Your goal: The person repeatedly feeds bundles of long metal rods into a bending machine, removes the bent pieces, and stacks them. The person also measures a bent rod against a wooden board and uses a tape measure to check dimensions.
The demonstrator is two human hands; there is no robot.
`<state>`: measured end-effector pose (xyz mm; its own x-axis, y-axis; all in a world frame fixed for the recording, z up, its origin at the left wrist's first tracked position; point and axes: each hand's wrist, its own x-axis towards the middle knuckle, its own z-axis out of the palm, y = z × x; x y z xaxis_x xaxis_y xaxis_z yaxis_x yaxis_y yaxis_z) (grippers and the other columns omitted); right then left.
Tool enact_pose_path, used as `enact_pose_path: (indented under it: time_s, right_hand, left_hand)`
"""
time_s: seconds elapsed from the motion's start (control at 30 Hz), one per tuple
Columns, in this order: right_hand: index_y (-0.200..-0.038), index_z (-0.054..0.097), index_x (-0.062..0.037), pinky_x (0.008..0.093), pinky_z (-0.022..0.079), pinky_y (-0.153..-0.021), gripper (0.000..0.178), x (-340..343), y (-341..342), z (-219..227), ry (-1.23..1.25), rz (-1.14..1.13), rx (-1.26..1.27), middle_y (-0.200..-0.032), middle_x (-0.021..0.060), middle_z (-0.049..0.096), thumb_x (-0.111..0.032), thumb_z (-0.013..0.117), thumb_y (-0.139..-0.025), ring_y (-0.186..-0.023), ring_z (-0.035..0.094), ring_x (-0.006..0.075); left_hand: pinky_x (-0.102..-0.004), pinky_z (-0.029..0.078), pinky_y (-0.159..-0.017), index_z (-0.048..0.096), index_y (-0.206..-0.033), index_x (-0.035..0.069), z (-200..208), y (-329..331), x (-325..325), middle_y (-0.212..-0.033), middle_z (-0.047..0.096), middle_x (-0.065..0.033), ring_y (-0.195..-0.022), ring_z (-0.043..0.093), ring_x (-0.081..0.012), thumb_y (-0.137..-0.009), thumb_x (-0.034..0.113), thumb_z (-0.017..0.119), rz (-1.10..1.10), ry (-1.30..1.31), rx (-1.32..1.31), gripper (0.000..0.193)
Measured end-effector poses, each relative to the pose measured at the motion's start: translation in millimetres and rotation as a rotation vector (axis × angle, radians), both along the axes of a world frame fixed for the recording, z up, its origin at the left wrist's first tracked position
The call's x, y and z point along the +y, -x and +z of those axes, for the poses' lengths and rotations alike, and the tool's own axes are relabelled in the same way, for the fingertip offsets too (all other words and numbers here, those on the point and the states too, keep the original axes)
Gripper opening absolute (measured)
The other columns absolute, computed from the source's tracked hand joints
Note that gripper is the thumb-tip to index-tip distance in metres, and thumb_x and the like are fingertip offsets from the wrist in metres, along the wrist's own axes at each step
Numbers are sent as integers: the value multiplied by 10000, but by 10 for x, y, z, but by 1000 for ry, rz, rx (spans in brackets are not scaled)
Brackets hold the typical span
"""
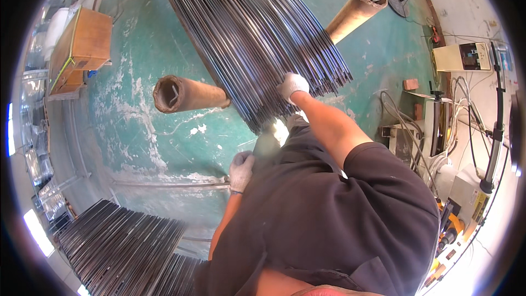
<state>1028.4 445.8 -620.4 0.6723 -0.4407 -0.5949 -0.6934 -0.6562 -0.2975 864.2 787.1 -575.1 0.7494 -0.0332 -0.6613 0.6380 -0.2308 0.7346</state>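
A wide layer of long, dark metal rods (257,38) lies side by side, with uneven ends toward me. My right hand (292,86), in a white glove, is on the near end of the layer with its fingers curled over the rods. How many it grips is hidden. Beside my left thigh hangs my left hand (241,171), also gloved, its fingers curled in and no object showing in it. It stays apart from the rods.
Brown cardboard tubes (192,96) pass beneath the rods and stick out on both sides. More dark rods (123,241) are stacked behind me at lower left. A wooden box (90,38) stands at the left. Cables and a beige machine (463,57) are at the right.
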Motion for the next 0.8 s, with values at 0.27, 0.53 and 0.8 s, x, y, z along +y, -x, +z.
enact_pose_path:
  time_s: [0.27,0.53,0.8]
  right_hand:
    - [-1322,704,52,382,535,-1035,698,-612,-28,95,-396,-88,-33,-1257,238,744,-312,912,-764,-1165,723,322]
    - [-1347,654,142,370,514,-1051,746,-829,46,-68,-705,-168,-90,-1245,228,746,-310,925,-818,-1159,707,288]
    - [-1019,747,40,382,576,-616,344,-702,117,358,-831,-281,-159,-823,143,764,-302,712,-1024,-656,727,233]
  left_hand:
    - [-291,569,-744,641,-1229,-59,736,-913,-274,-965,700,-103,-769,658,-152,-1004,90,656,250,77,-172,270]
    - [-301,588,-710,631,-1245,-63,719,-802,-571,-965,723,-123,-757,696,-180,-998,84,651,161,105,-52,288]
    - [-291,578,-682,625,-1203,-70,571,-743,-798,-926,724,-127,-715,684,-173,-1006,79,643,76,217,-33,247]
